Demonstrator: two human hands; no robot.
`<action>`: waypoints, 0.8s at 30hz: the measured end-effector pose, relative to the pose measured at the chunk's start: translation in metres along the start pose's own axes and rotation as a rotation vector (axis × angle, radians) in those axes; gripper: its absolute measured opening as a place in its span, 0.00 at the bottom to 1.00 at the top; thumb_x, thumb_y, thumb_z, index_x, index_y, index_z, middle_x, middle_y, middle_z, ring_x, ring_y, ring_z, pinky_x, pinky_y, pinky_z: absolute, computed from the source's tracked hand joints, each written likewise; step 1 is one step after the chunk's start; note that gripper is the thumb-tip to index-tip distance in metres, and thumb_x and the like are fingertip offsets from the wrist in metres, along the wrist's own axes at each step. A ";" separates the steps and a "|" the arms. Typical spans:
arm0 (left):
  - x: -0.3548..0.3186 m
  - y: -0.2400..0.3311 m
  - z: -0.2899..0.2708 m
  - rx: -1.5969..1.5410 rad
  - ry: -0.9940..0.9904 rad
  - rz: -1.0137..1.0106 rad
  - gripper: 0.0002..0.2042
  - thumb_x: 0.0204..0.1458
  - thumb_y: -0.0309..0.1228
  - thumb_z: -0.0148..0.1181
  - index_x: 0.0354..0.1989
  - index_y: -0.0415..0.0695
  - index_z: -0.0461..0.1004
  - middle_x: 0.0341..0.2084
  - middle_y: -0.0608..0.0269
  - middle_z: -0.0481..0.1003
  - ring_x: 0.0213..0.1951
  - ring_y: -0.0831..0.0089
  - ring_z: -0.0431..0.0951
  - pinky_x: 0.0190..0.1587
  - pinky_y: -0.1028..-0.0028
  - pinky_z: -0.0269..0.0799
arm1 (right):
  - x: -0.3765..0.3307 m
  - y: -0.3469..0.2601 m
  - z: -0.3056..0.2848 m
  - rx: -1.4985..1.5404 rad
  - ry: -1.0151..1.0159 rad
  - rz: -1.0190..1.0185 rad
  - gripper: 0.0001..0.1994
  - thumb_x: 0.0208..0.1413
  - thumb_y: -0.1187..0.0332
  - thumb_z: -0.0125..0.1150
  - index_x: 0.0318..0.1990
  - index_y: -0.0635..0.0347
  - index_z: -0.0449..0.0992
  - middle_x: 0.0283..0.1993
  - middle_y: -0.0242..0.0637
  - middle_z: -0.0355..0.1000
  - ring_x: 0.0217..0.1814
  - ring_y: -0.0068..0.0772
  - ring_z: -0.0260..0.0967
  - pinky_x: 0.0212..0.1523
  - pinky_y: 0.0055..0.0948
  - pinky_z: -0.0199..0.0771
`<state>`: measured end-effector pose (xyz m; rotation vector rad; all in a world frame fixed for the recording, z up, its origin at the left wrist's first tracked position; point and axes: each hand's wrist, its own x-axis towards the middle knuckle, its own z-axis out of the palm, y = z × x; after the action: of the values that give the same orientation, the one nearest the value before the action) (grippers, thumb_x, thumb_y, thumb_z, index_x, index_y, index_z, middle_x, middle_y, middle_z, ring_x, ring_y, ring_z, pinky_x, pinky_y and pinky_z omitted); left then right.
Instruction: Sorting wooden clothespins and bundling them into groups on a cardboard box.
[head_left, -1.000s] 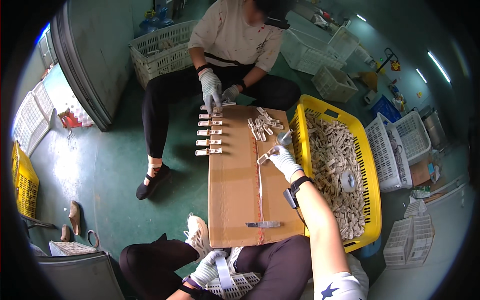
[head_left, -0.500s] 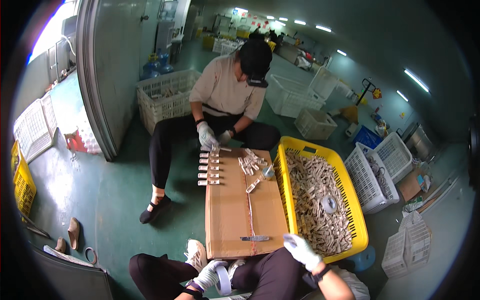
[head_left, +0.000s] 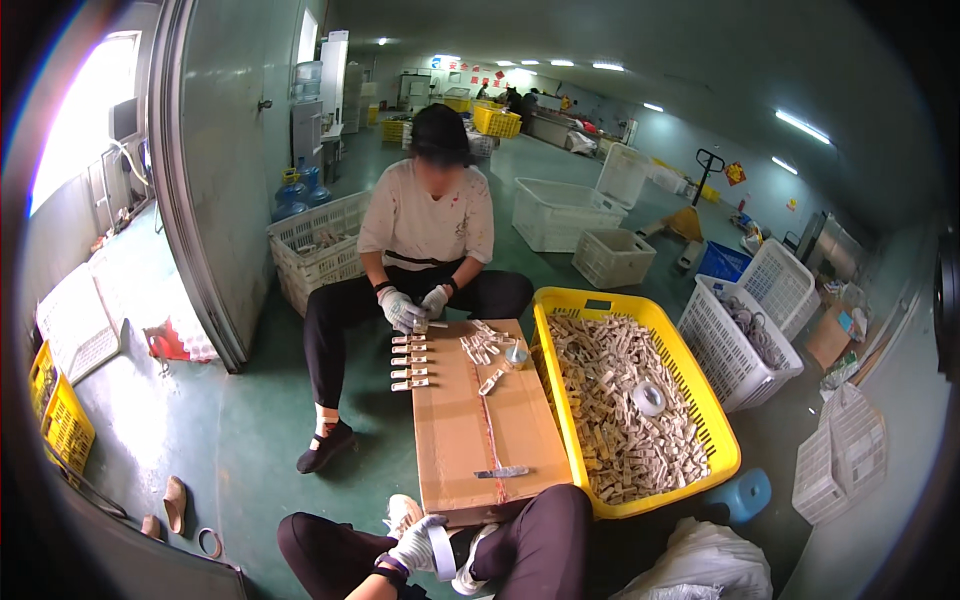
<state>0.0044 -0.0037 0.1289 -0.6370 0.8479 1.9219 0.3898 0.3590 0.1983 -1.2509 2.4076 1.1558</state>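
The seated person's left hand, in a pale knit glove, has its fingers closed on a white roll of tape. The right hand is out of sight from here, so I can't tell what its grip is doing. Taking the cardboard box as the dial, with twelve at its far edge, the tape sits just off the near edge at about half past six, between the person's knees.

On the box, a narrow grey tool lies crosswise near six. Along the edge at ten, a row of pale clips juts out past the cardboard. One loose clip lies toward twelve, with a small heap of clips beyond it and a little jar around one. At eleven, a co-worker has both gloved hands over the far corner. At three, close beside the box, a yellow crate is full of clips, a second tape roll lying on top. A white sack slumps at four.
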 end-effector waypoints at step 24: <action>0.032 -0.012 -0.025 -0.076 -0.043 0.357 0.06 0.51 0.25 0.57 0.36 0.43 0.70 0.26 0.64 0.70 0.27 0.70 0.71 0.35 0.74 0.69 | -0.033 0.026 0.015 0.737 0.243 0.358 0.10 0.61 0.66 0.54 0.45 0.60 0.74 0.37 0.31 0.73 0.37 0.23 0.69 0.40 0.25 0.71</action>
<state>0.0028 -0.0017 0.0861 -0.5116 0.9109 2.2895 0.3884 0.3984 0.2186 -0.7640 2.8912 0.0946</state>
